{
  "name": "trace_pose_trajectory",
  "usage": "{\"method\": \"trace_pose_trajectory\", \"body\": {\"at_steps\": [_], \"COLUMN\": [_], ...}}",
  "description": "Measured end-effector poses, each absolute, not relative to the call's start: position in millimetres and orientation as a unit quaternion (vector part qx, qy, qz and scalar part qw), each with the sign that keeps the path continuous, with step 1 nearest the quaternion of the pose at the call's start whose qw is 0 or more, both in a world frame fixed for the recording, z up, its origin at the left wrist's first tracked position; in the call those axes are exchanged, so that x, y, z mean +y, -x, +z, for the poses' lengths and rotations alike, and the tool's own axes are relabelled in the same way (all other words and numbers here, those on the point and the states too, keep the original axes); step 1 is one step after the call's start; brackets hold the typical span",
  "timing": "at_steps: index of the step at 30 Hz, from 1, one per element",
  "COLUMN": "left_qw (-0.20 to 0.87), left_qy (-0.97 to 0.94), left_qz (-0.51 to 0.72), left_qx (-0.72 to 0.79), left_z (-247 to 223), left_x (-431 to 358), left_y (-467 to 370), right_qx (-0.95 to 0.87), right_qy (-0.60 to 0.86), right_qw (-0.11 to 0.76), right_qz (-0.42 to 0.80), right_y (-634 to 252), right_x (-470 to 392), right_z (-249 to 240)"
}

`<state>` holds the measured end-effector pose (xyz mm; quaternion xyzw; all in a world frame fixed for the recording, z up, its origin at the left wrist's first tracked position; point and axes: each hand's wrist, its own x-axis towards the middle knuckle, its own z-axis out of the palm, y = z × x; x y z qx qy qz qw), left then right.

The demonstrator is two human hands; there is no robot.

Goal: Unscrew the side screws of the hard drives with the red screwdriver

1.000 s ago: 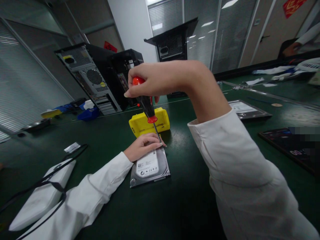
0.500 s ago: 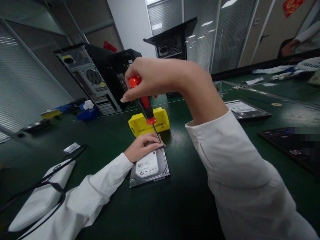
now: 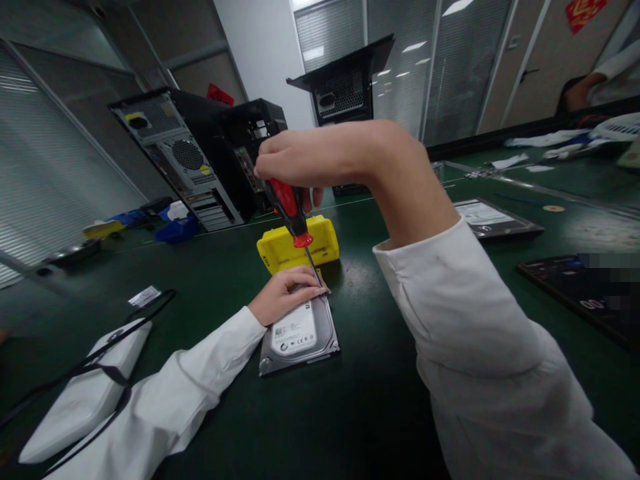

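Two bare hands on a dark green tabletop [image 3: 380,407], glossy enough to throw back a pale glare at the right. Glass partitions with blinds [image 3: 335,30] run round the room, ceiling lights reflected in the panes, and a wooden door [image 3: 530,80] stands far right.

And the count from where I'm watching: one screwdriver [image 3: 289,207], red and black, leaning, gripped from above in my right hand [image 3: 315,159], fingers curled round the handle. Its shaft comes down to the far right part of a hard drive [image 3: 327,330], just beside the left thumb. My left hand [image 3: 283,297] lies over that drive's far end, thumb spread from the fingers, not closed round anything I can see. The drive sits flat, label up, near the middle of the view.

One more drive, the second disk [image 3: 493,223], lies off to the right, nearer me a dark-screened device [image 3: 570,287]. One yellow bin [image 3: 325,240] just beyond the hands, one blue bin [image 3: 177,229] back left. Three computer cases [image 3: 195,127] at the back! One white device [image 3: 87,393] at left, with a black cord [image 3: 116,375] across it. Two red decorations [image 3: 585,15], and one other person's sleeve [image 3: 620,70], top right.
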<state>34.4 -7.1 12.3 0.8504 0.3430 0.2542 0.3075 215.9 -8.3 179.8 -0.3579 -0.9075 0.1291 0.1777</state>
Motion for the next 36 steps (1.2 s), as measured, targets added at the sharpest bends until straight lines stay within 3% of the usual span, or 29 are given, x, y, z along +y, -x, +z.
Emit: {"method": "trace_pose_trajectory", "body": {"at_steps": [24, 36], "left_qw": [0.256, 0.237], "left_qy": [-0.862, -0.780], "left_qz": [0.245, 0.297], "left_qx": [0.362, 0.497], "left_z": [14, -6], "left_x": [-4, 7], "left_y": [-24, -12], "right_qx": [-0.916, -0.943], "right_qy": [0.336, 0.305], "right_qw": [0.205, 0.129], "right_qz": [0.077, 0.008], "right_y": [-213, -207], "right_x": [-9, 6], "right_z": [179, 190]}}
